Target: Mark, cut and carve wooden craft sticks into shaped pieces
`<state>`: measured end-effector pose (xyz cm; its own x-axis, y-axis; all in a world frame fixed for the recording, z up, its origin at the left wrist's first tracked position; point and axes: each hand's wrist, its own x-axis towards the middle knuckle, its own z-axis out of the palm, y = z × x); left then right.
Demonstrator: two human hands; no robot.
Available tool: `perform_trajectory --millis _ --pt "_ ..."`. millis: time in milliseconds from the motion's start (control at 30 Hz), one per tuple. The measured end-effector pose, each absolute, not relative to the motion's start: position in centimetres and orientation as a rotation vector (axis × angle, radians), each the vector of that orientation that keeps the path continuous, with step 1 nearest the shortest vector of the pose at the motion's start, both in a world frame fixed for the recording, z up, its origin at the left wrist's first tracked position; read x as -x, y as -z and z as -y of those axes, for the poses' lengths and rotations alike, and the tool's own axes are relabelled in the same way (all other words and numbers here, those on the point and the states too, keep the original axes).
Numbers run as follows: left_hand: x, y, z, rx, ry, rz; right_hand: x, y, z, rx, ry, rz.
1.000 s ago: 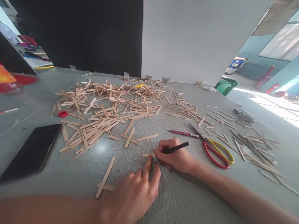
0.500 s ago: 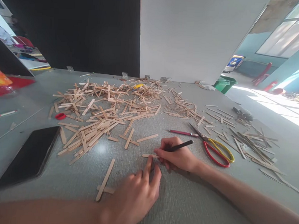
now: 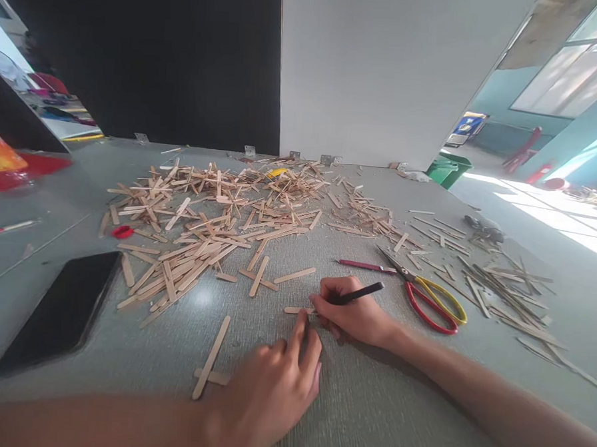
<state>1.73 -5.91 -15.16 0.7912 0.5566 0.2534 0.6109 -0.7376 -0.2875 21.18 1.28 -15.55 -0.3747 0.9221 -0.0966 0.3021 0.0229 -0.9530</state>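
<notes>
A wooden craft stick (image 3: pixel 292 310) lies flat on the grey tabletop (image 3: pixel 368 414), its right end hidden by my right hand. My left hand (image 3: pixel 277 382) rests below it, fingers apart, with a fingertip pressing on the stick. My right hand (image 3: pixel 351 313) is closed around a slim black pen (image 3: pixel 362 293) tilted up to the right; the pen's tip is hidden behind the fingers. Left of my left hand, one craft stick (image 3: pixel 212 356) lies across another. A loose stick (image 3: pixel 294 275) sits just above the one under my fingers.
Heaped craft sticks (image 3: pixel 191 261) cover the table's middle and back. To the right lie scissors (image 3: pixel 434 301) with red and yellow handles, a dark red pen-like tool (image 3: pixel 366 265) and thin wood strips (image 3: pixel 515 295). A black phone (image 3: pixel 61 311) and red ring (image 3: pixel 122 231) are at left.
Both hands stay at the same stick. The black pen's back end has dipped slightly, and the right-hand fingers have shifted a little.
</notes>
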Motion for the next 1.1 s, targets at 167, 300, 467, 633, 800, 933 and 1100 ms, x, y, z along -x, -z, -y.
perform_trajectory --millis 167,300,467,633,800,933,1100 --pt "-1.82 14.96 5.69 2.633 0.203 0.887 -21.14 15.61 -1.34 1.246 -1.367 1.723" --pt "-1.65 14.95 5.73 2.629 0.220 0.870 -21.20 15.79 -1.45 1.254 -1.356 1.732" --pt "-1.60 14.99 5.67 2.607 0.195 0.797 -21.21 15.85 -1.55 1.260 -1.354 1.735" --pt "-1.69 14.96 5.77 2.608 0.204 0.816 -21.17 15.66 -1.39 1.263 -1.380 1.725" --pt "-1.69 14.94 5.90 2.589 0.182 0.800 -21.05 15.41 -1.09 1.274 -1.382 1.717" --pt "-1.72 14.75 5.77 2.596 0.109 0.792 -21.04 15.48 -1.11 1.278 -1.353 1.725" --pt "-1.70 14.45 5.87 2.605 0.081 0.823 -21.10 15.51 -1.16 1.287 -1.344 1.731"
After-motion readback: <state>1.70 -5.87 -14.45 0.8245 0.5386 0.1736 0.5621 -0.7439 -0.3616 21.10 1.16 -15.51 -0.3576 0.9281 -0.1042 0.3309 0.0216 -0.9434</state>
